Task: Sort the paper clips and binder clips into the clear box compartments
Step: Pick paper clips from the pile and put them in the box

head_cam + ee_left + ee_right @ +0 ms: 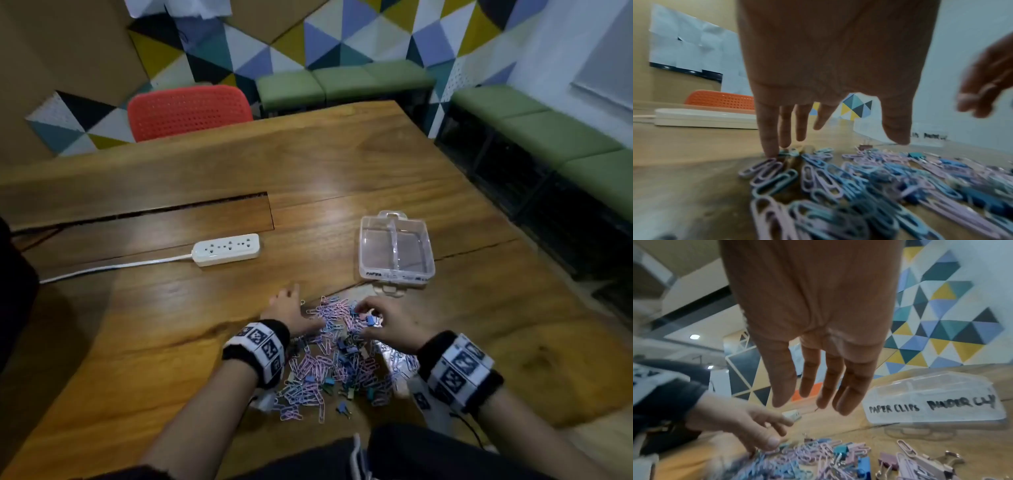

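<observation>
A loose pile of pink and blue paper clips (pixel 325 359) mixed with small binder clips (pixel 863 465) lies on the wooden table (pixel 342 164) in front of me. My left hand (pixel 294 303) is at the pile's left edge, with straight fingertips (pixel 769 152) touching clips there. My right hand (pixel 812 404) hovers over the pile's far right part with its fingers extended and nothing in them. The clear box (pixel 395 246) stands just beyond the pile, its two compartments bare. Its front (pixel 931 404) is labelled PAPER CLIPS on the left and BINDER CLIP on the right.
A white power strip (pixel 226 249) with its cord lies left of the box. A long slot (pixel 154 212) cuts the tabletop behind it. A red chair (pixel 190 111) stands at the far edge, and green benches (pixel 548 130) line the walls.
</observation>
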{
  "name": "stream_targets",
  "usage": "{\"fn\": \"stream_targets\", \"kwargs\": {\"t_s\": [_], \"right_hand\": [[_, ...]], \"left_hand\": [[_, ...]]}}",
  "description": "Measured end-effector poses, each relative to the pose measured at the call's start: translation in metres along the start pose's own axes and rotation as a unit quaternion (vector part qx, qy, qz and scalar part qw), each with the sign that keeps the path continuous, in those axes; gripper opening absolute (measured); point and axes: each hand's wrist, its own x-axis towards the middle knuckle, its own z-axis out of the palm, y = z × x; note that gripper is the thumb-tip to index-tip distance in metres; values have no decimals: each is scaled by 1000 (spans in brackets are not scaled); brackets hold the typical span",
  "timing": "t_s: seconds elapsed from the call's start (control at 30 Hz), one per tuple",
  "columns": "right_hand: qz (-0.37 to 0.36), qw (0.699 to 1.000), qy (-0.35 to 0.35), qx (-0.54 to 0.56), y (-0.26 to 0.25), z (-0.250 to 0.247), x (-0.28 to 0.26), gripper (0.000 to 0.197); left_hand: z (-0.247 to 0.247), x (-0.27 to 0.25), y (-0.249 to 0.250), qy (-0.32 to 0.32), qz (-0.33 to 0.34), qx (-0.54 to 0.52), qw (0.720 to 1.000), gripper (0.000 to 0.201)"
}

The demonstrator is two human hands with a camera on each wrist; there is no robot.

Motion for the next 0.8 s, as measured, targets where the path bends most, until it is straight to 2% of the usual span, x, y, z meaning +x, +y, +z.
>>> {"fn": "stream_targets", "kwargs": {"t_s": [0.1, 0.3, 0.43, 0.5, 0.57, 0.67, 0.73, 0.8], "right_hand": [[-2, 996, 18, -86, -3, 4, 15, 40], [33, 977, 10, -210, -1, 21, 45, 62], [15, 971, 3, -240, -2, 30, 60, 65], [-1, 972, 3, -235, -2, 33, 63, 57], [-18, 977, 9, -215, -2, 35, 63, 43], [-23, 982, 8, -185, 0, 38, 63, 23], [-19, 984, 0, -175, 1, 39, 62, 21], [-28, 987, 4, -157, 2, 40, 61, 19]], "left_hand": [[8, -4, 10, 28, 34, 46, 998, 76], [16, -4, 16, 83, 62, 5, 995, 26], [15, -7, 17, 88, 83, -12, 993, 17], [12, -6, 13, 80, 72, -54, 993, 17], [9, -2, 7, 63, 47, -141, 987, 18], [4, 0, 0, -8, 18, -298, 954, 20], [-1, -1, -2, -54, 2, -368, 928, 22], [-5, -1, -2, -91, -24, -452, 887, 21]]}}
